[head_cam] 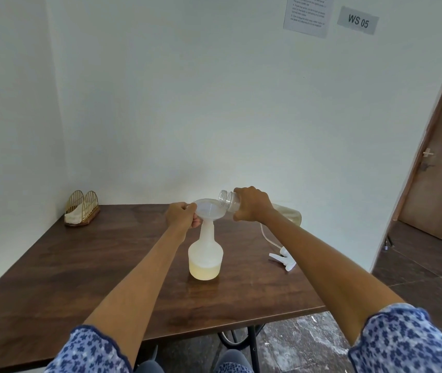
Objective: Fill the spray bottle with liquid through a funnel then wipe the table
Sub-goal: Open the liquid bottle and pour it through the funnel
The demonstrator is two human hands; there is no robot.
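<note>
Left hand [181, 215] grip pinching funnel [210, 208] rim atop spray bottle [206, 254], right hand [252, 204] grip holding tilted clear bottle [226, 200] over funnel, bench [107, 265] beneath.

Single head-worn wide-angle view, looking forward and down from seated person's own eye level. Dark brown wooden table [85, 267] fills lower half, white wall corner beyond. Left hand [181, 215] and right hand [252, 204] at arm's length, near frame centre. No second view.
</note>
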